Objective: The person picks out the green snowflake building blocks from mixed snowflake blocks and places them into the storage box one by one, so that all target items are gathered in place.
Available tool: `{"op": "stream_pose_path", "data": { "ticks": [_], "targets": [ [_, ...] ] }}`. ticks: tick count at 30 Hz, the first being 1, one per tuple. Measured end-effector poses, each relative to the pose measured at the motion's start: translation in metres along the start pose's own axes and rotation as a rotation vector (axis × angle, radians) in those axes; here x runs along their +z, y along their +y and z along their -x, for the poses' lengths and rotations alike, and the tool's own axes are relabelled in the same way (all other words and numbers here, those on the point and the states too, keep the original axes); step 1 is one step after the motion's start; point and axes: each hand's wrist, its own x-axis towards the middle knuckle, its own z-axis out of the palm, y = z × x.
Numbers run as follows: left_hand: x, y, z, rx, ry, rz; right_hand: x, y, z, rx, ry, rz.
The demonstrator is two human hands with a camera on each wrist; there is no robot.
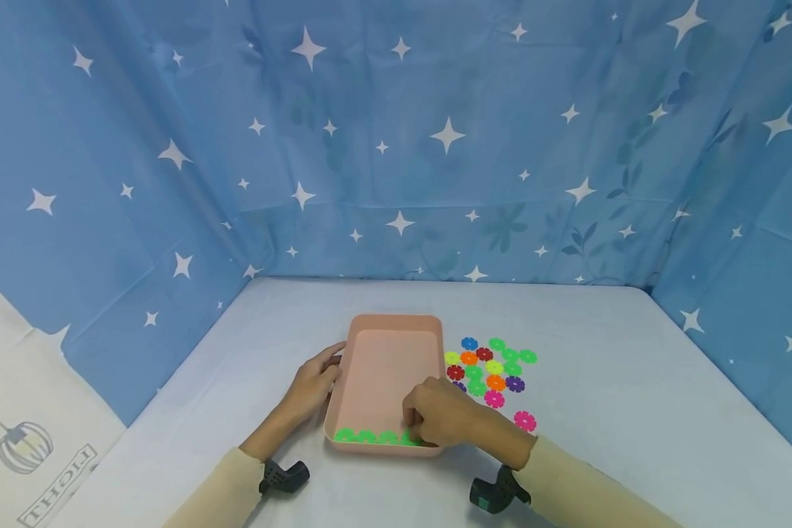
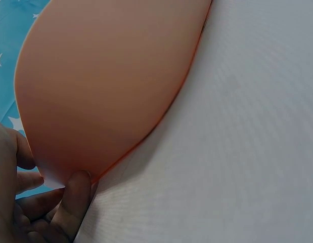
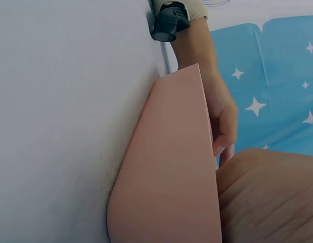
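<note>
"Item one?"
"Green discs (image 1: 367, 438), in a row inside the pink tray (image 1: 388, 378), along its near wall."
"Right grip (image 1: 444, 411)?"
"Curled at the row's right end; whether it pinches a disc, cannot tell."
"Left grip (image 1: 310, 387)?"
"Fingers touching the tray's left side; whether pinching, cannot tell."
"Remainder?"
"Loose multicoloured discs (image 1: 495, 367), white surface (image 1: 600, 367), right of tray."

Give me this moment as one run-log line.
Left hand: touching tray, left side | right hand: inside tray, fingers curled, at near-edge green row, disc hold unclear | loose discs: on table, right of tray
</note>
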Motion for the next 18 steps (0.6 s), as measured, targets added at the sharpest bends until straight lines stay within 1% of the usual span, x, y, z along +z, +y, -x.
{"op": "stream_pose_path", "data": {
  "ticks": [8,13,18],
  "targets": [
    [-0.0002,-0.0005,-0.002,-0.006,0.001,-0.01,0.0,0.0006,0.0003,-0.005,0.009,0.0],
    [-0.0003,-0.0034,-0.0037,-0.008,0.001,-0.01,-0.0007,0.0005,0.0006,-0.007,0.012,-0.014],
    [-0.0006,-0.0033,-0.0026,-0.01,-0.001,-0.002,-0.0007,0.0011,0.0006,-0.001,0.025,-0.038]
  ]
}}
